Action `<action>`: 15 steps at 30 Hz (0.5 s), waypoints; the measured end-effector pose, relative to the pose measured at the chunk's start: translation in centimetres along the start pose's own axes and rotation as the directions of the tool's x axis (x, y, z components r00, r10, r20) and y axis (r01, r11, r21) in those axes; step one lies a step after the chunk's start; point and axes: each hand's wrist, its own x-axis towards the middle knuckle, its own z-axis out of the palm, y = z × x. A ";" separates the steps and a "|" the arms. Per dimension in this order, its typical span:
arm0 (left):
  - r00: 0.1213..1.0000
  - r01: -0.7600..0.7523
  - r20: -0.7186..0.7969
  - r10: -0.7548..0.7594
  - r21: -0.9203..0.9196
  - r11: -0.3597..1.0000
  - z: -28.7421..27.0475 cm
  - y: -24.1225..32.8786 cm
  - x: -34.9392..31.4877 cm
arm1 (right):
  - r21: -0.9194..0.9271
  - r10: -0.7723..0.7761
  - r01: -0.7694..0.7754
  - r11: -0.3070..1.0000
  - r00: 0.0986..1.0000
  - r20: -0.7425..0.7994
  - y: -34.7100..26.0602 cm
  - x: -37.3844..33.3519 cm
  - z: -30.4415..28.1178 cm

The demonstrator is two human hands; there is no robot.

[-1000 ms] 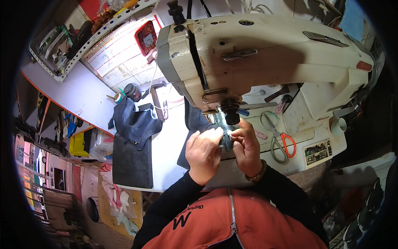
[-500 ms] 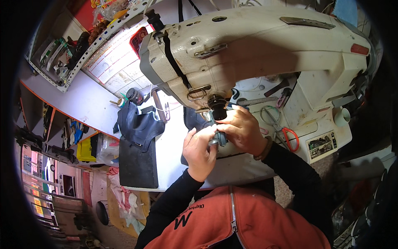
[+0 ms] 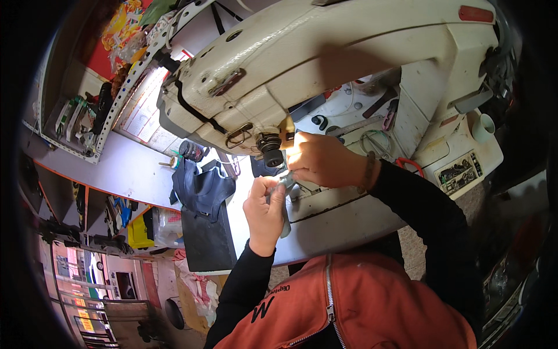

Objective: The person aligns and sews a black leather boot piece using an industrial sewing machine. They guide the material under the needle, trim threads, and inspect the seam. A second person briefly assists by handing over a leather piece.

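A white sewing machine (image 3: 325, 64) stands over my hands, its dark round knob (image 3: 270, 152) just above them. Below the knob my left hand (image 3: 263, 203) is closed, its thumb and fingers pinching a grey-green strip of material (image 3: 285, 224) that hangs down past the thumb. My right hand (image 3: 321, 161) is closed too, with its fingertips on the strip's upper end, close to my left fingertips. The knob and fingers hide where the strip meets the machine. Left of them lies a dark blue shaped piece of material (image 3: 203, 189) on a black flat board (image 3: 206, 241).
Scissors with red handles (image 3: 410, 166) lie right of my right wrist, near a metal ruler (image 3: 357, 125). A tray of small metal parts (image 3: 459, 174) sits at the right. Behind the left side are a dark jar (image 3: 190, 150) and a perforated metal rack (image 3: 125, 96).
The view has shifted, so the machine sits farther left. My left hand holds lower on the material, whose grey-green end now shows below it. The scissors are more covered by my right arm.
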 end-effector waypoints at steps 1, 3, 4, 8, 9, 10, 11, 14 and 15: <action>1.000 0.002 0.012 -0.002 -0.021 1.000 0.0 0.2 0.2 | -0.014 -0.015 0.015 1.000 1.000 0.007 0.1 0.0 0.0; 1.000 -0.023 -0.004 0.023 -0.010 1.000 0.0 0.4 0.4 | -0.032 -0.027 0.027 0.999 1.000 0.001 0.3 -0.2 0.0; 1.000 -0.025 0.008 0.025 -0.021 0.999 0.0 0.5 0.4 | -0.035 -0.024 0.023 0.999 1.000 -0.011 0.2 -0.2 0.0; 0.998 0.046 0.047 -0.051 0.089 0.995 0.0 0.6 -0.5 | 0.002 -0.043 0.044 0.999 0.995 -0.090 -0.6 -1.2 0.5; 0.997 0.028 0.066 -0.033 0.075 0.997 0.2 0.6 -0.9 | 0.065 -0.044 0.054 0.996 0.987 -0.152 -0.8 -1.6 0.7; 0.995 -0.069 0.073 0.065 0.051 0.996 0.3 0.5 -1.1 | 0.081 -0.041 0.057 0.995 0.982 -0.185 -1.1 -2.1 1.0; 0.981 -0.189 0.056 0.185 0.096 0.977 0.5 0.3 -1.3 | 0.055 -0.050 0.063 0.996 0.977 -0.205 -1.3 -2.5 1.2; 0.958 -0.286 0.050 0.282 0.167 0.944 1.0 -0.2 -1.8 | -0.014 -0.086 0.085 0.996 0.967 -0.238 -1.7 -3.4 2.1; 0.949 -0.315 0.052 0.311 0.175 0.933 1.0 -0.4 -1.9 | -0.047 -0.090 0.081 0.996 0.967 -0.237 -1.7 -3.5 2.4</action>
